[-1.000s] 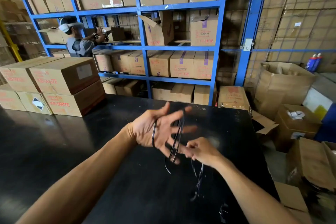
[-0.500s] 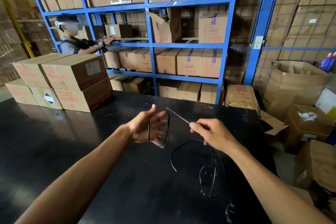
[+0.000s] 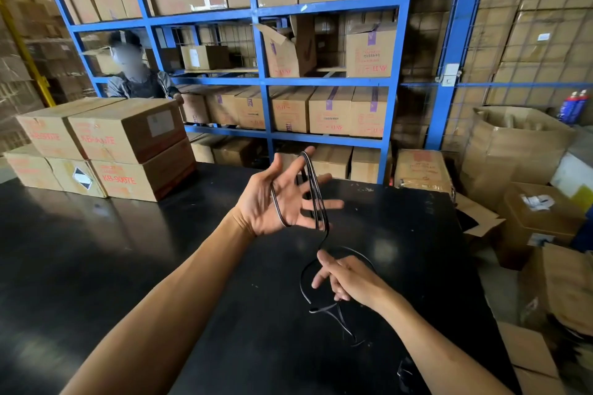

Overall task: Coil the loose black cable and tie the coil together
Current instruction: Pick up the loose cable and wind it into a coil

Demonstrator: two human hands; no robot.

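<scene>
The black cable (image 3: 316, 199) is looped several times around my left hand (image 3: 282, 199), which is raised palm-up above the black table (image 3: 128, 266) with fingers spread. The loops run from the thumb base over the fingertips. From the coil the cable drops down to my right hand (image 3: 345, 276), lower and nearer to me, whose fingers pinch the strand. The loose tail (image 3: 333, 314) curls past that hand and lies on the table.
Stacked cardboard boxes (image 3: 122, 151) sit on the table's far left. Blue shelving (image 3: 266, 80) full of cartons stands behind, with a person (image 3: 134, 74) at its left. Open cartons (image 3: 529, 208) crowd the floor to the right of the table edge.
My right hand has dropped from beside the left hand to below it, laying another turn over the left fingers. My left hand opened its fingers wider and rose slightly.
</scene>
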